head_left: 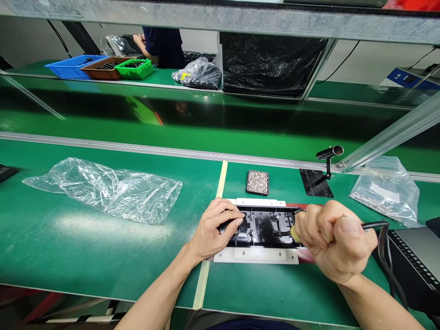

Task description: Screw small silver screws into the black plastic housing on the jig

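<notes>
Head view: two hands work at a black panel [264, 229] near the desk's [261, 288] front edge.
The left hand [215, 229] rests over the panel's left end, fingers bent, thumb apart from them; whether it grips, one cannot tell. The right hand [338, 240] is fisted round a corded tool [294, 234] at the panel's right end. A small tray [257, 194] of metal pieces sits between panel and desk's far edge.
</notes>
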Tool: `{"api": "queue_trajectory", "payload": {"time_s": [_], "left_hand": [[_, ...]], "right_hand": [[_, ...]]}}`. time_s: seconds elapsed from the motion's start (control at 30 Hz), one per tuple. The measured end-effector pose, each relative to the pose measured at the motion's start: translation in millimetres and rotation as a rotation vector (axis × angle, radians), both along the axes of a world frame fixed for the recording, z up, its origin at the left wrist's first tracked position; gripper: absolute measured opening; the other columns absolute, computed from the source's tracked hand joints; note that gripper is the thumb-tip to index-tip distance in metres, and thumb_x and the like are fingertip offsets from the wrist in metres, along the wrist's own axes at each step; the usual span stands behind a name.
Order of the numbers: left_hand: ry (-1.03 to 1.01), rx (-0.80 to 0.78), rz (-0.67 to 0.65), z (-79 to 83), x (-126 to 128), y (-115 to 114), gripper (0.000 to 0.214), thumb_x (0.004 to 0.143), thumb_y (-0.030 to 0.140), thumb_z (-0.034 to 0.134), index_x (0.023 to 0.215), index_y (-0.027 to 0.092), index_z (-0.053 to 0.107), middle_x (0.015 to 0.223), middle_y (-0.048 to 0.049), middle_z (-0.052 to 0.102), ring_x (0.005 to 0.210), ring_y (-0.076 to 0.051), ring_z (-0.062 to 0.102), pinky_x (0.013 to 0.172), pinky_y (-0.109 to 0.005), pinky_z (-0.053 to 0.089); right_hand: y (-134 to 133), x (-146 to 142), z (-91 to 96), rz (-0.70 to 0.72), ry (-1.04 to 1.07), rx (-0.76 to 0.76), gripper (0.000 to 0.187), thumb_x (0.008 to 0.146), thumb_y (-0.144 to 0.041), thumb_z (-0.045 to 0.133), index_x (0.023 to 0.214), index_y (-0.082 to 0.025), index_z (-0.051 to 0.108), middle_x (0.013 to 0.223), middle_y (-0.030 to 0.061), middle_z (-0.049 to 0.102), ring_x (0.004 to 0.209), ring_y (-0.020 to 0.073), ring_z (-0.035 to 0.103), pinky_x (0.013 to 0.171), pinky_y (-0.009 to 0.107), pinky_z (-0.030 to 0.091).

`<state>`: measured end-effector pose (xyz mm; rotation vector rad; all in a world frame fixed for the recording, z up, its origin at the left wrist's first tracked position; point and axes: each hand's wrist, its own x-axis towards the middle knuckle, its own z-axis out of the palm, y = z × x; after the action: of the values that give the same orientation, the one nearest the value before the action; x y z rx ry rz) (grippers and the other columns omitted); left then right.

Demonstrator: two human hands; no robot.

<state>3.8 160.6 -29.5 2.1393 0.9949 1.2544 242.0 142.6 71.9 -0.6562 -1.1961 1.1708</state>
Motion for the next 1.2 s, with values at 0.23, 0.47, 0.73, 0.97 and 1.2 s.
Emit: {"api": "queue_trajectory", "payload": {"time_s": [0.23, 0.47, 0.73, 0.97, 1.2], "left_hand": [[0.001, 0.001, 0.003, -1.3, 0.1, 0.0, 0.022, 0.093, 0.011, 0.072, 0.111, 0.024, 0.076, 0.106, -0.0012, 0.072, 0.106, -0.012, 0.062, 0.097, -0.031, 0.050], [-0.002, 0.008, -0.002, -1.1, 0.1, -0.6, 0.022, 0.093, 0.011, 0.072, 0.111, 0.024, 0.075, 0.106, -0.0012, 0.072, 0.105, -0.012, 0.062, 0.096, -0.032, 0.050], [-0.001, 0.006, 0.000, -1.6, -0.3, 0.3, 0.023, 0.093, 0.011, 0.072, 0.111, 0.024, 0.075, 0.106, -0.0012, 0.072, 0.105, -0.012, 0.062, 0.097, -0.031, 0.050], [-0.002, -0.005, -0.002, -2.7, -0.1, 0.8, 0.023, 0.093, 0.011, 0.071, 0.112, 0.024, 0.075, 0.106, -0.0017, 0.072, 0.106, -0.013, 0.062, 0.097, -0.032, 0.050], [0.004, -0.007, 0.000, -5.4, 0.1, 1.8, 0.023, 0.093, 0.012, 0.071, 0.112, 0.024, 0.076, 0.106, -0.0016, 0.072, 0.107, -0.013, 0.062, 0.097, -0.032, 0.050]], "right_hand": [[-0.2, -1.6, 1.9, -0.009, -0.008, 0.015, 0.050, 0.101, -0.040, 0.054, 0.060, -0.018, 0.036, 0.046, -0.0047, 0.027, 0.040, 0.0065, 0.026, 0.038, 0.019, 0.026], [0.4, -2.0, 2.5, -0.019, 0.001, -0.001, 0.053, 0.100, -0.043, 0.057, 0.060, -0.017, 0.035, 0.046, -0.0049, 0.027, 0.040, 0.0060, 0.026, 0.039, 0.019, 0.026], [0.9, -1.3, 1.2, -0.002, -0.014, 0.018, 0.053, 0.101, -0.044, 0.058, 0.060, -0.017, 0.036, 0.047, -0.0048, 0.028, 0.040, 0.0060, 0.027, 0.039, 0.019, 0.026], [1.0, -1.2, 0.2, -0.011, -0.002, 0.002, 0.052, 0.101, -0.042, 0.058, 0.060, -0.018, 0.037, 0.047, -0.0047, 0.029, 0.041, 0.0062, 0.027, 0.039, 0.019, 0.026], [0.7, -1.4, -1.9, -0.001, -0.007, 0.000, 0.049, 0.102, -0.039, 0.055, 0.061, -0.018, 0.038, 0.047, -0.0046, 0.028, 0.042, 0.0066, 0.027, 0.040, 0.018, 0.028]]}}
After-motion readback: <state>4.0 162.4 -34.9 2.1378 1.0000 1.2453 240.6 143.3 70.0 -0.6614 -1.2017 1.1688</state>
